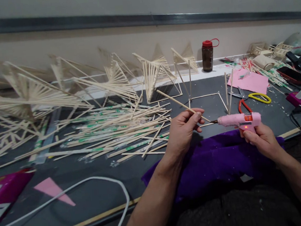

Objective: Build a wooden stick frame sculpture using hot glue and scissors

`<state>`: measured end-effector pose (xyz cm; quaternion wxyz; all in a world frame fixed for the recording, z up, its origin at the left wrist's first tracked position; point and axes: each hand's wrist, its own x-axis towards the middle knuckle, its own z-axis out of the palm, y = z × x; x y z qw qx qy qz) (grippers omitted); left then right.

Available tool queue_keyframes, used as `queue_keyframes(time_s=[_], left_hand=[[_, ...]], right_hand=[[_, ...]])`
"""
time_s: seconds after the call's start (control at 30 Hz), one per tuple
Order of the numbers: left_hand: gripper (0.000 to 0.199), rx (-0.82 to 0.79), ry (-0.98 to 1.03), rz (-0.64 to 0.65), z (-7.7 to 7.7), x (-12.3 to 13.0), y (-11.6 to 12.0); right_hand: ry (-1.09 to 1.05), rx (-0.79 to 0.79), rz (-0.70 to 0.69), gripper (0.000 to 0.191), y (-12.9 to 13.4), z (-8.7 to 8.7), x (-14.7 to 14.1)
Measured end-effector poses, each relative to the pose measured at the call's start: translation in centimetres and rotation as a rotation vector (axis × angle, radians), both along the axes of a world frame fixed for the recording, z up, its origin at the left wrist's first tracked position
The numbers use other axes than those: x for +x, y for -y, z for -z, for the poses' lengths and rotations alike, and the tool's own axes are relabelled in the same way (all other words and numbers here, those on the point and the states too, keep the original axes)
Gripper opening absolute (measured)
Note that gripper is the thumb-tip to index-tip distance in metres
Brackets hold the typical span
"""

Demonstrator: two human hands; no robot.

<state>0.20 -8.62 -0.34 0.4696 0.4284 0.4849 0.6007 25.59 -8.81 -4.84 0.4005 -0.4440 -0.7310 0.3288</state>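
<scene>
A thin wooden stick [174, 100] is pinched between the thumb and fingers of my left hand [186, 125], slanting up to the left. My right hand [262, 138] grips a pink hot glue gun [236, 120] with a small red light lit on its side. The gun's dark nozzle points left and is at or very close to the stick's lower end; I cannot tell if they touch. Behind both hands stands a partly built stick frame [204, 96], with sticks lying flat and others standing up from its corners.
Loose sticks and wrappers [120, 130] are heaped to the left. Finished stick models [159, 69] line the wall beside a brown bottle [207, 56]. Red-handled pliers [244, 106], yellow-handled scissors [259, 98] and pink paper [251, 81] lie right. A purple cloth [211, 167] hangs over the front edge; a white cable [93, 178] crosses front left.
</scene>
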Motion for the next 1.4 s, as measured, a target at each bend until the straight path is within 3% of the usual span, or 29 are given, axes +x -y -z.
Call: queue_keyframes(time_s=[0.6,0.97,1.4], left_hand=[[0.028,-0.002,-0.013,0.01,0.1,0.0,0.2],[0.025,0.024,0.017,0.044,0.2,0.2,0.3],[0.024,0.033,0.042,0.082,0.4,0.3,0.3]], right_hand=[[-0.007,0.011,0.007,0.03,0.1,-0.3,0.0],[-0.018,0.01,0.015,0.031,-0.1,1.1,0.9],[-0.005,0.008,0.018,0.028,-0.1,1.1,1.3]])
